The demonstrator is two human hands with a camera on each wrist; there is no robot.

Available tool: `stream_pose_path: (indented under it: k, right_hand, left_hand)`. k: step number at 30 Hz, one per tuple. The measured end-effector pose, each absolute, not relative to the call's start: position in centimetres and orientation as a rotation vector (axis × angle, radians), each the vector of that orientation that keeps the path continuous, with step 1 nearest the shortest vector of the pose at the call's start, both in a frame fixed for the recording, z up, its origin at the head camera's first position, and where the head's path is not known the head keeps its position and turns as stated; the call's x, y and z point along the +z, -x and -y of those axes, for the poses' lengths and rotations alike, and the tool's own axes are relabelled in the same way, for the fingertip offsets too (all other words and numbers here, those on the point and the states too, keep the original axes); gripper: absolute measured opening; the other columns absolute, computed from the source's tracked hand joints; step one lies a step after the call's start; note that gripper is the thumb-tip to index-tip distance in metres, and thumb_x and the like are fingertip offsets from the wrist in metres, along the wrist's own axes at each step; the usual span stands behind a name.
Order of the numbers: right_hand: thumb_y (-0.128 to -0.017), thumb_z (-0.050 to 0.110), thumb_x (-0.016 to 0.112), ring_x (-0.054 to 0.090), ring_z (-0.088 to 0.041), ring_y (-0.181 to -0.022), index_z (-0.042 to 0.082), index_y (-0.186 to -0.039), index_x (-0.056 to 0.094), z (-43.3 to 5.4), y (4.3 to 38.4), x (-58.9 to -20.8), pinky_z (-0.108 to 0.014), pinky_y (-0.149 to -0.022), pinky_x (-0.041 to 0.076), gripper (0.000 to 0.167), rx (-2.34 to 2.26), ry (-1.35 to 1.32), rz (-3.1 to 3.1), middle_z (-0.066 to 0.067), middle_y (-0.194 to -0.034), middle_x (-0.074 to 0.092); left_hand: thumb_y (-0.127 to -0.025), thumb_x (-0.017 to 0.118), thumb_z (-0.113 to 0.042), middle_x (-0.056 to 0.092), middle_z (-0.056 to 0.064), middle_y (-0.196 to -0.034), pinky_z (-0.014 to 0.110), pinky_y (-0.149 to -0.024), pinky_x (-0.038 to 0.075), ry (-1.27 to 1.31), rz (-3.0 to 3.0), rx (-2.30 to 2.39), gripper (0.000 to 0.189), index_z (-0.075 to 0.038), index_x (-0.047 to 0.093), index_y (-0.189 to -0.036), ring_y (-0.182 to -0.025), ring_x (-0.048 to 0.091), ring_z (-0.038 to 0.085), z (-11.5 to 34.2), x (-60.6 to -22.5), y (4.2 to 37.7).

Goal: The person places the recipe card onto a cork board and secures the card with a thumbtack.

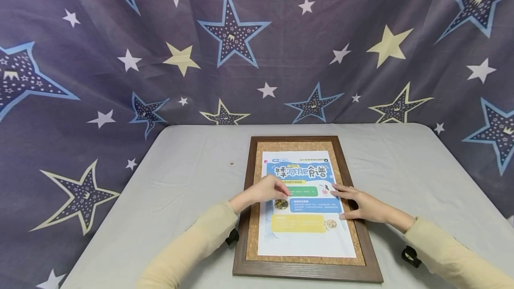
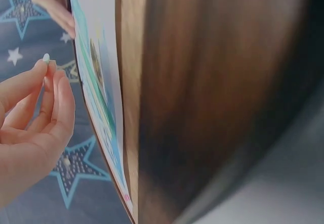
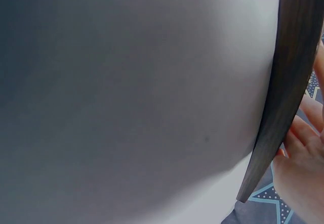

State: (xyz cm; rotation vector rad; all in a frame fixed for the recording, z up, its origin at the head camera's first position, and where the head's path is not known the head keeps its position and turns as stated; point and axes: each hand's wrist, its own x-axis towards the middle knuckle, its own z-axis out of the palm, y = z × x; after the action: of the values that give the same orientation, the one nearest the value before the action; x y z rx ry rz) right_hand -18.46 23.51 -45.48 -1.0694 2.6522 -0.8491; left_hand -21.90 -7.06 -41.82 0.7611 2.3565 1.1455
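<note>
A printed poster (image 1: 309,244) lies on a cork board (image 1: 295,146) with a dark wooden frame (image 1: 307,271). My left hand (image 1: 269,188) is over the poster's left half. Between its thumb and fingertip it pinches a small whitish push pin (image 2: 46,58), whose head pokes out in the left wrist view. My right hand (image 1: 359,202) rests at the poster's right edge with fingers spread, its palm over the frame's right side. A pink pin (image 1: 265,161) and a black pin (image 1: 325,160) are in the poster's top corners.
The board lies on a table with a pale grey cloth (image 1: 192,191). A tiny reddish bit (image 1: 231,163) lies left of the board. Behind the table hangs a dark curtain (image 1: 249,84) with stars. Black bands (image 1: 410,255) are at both wrists.
</note>
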Motion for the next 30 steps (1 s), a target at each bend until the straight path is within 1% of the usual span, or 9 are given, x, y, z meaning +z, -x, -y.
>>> stream_pose_path:
  k: [3, 8, 10, 15, 21, 28, 30]
  right_hand:
    - [-0.077, 0.037, 0.064, 0.029, -0.045, -0.121, -0.006, -0.126, 0.044, -23.5, 18.5, -45.6, -0.054, -0.09, 0.033, 0.068, -0.851, 1.066, -2.652, -0.025, -0.136, 0.031]
    - [-0.078, 0.037, 0.064, 0.028, -0.046, -0.121, -0.005, -0.126, 0.043, -23.6, 18.5, -45.7, -0.055, -0.09, 0.033, 0.068, -0.861, 1.065, -2.645, -0.026, -0.136, 0.03]
    - [-0.078, 0.037, 0.064, 0.028, -0.046, -0.121, -0.005, -0.126, 0.043, -23.6, 18.5, -45.7, -0.055, -0.09, 0.032, 0.068, -0.863, 1.069, -2.646, -0.026, -0.136, 0.03]
    - [-0.077, 0.037, 0.064, 0.029, -0.045, -0.121, -0.005, -0.125, 0.045, -23.6, 18.5, -45.7, -0.056, -0.089, 0.033, 0.067, -0.853, 1.081, -2.66, -0.025, -0.135, 0.032]
    - [-0.077, 0.036, 0.065, 0.031, -0.045, -0.12, -0.006, -0.124, 0.046, -23.6, 18.5, -45.6, -0.056, -0.088, 0.033, 0.066, -0.85, 1.094, -2.674, -0.026, -0.134, 0.033]
    - [-0.077, 0.034, 0.066, 0.031, -0.046, -0.118, -0.007, -0.123, 0.046, -23.6, 18.6, -45.7, -0.057, -0.088, 0.033, 0.065, -0.851, 1.116, -2.679, -0.027, -0.133, 0.034]
    - [-0.077, 0.034, 0.066, 0.031, -0.046, -0.119, -0.007, -0.124, 0.046, -23.7, 18.6, -45.7, -0.057, -0.089, 0.032, 0.065, -0.858, 1.115, -2.673, -0.027, -0.134, 0.033]
  left_hand:
    - [-0.079, 0.063, 0.0, 0.067, 0.007, -0.08, 0.018, -0.062, 0.047, -0.781, -2.333, 1.126, 0.009, 0.0, 0.069, -0.086, -0.069, 0.06, 0.011, 6.3, -41.8, 21.4]
    - [-0.079, 0.063, 0.0, 0.067, 0.005, -0.076, 0.019, -0.054, 0.045, -0.773, -2.305, 1.072, 0.008, -0.001, 0.069, -0.084, -0.066, 0.061, 0.017, 5.0, -41.8, 20.7]
    - [-0.078, 0.064, -0.001, 0.067, 0.003, -0.075, 0.018, -0.054, 0.044, -0.788, -2.309, 1.05, 0.007, -0.002, 0.07, -0.083, -0.064, 0.06, 0.015, 4.5, -41.8, 20.5]
    - [-0.078, 0.065, -0.003, 0.067, 0.001, -0.076, 0.015, -0.062, 0.046, -0.85, -2.296, 1.026, 0.007, -0.003, 0.07, -0.082, -0.064, 0.057, 0.004, 3.4, -41.8, 20.1]
    - [-0.078, 0.064, -0.004, 0.067, 0.0, -0.076, 0.016, -0.058, 0.046, -0.869, -2.251, 1.025, 0.007, -0.005, 0.07, -0.083, -0.063, 0.057, 0.003, 2.6, -41.9, 19.8]
    - [-0.077, 0.066, -0.004, 0.068, 0.001, -0.079, 0.013, -0.063, 0.044, -0.895, -2.254, 0.987, 0.007, -0.005, 0.07, -0.083, -0.064, 0.056, -0.001, 1.3, -41.7, 19.2]
    - [-0.077, 0.066, -0.005, 0.068, 0.0, -0.077, 0.012, -0.061, 0.043, -0.898, -2.251, 0.971, 0.007, -0.005, 0.071, -0.082, -0.063, 0.055, -0.001, 0.9, -41.9, 19.0]
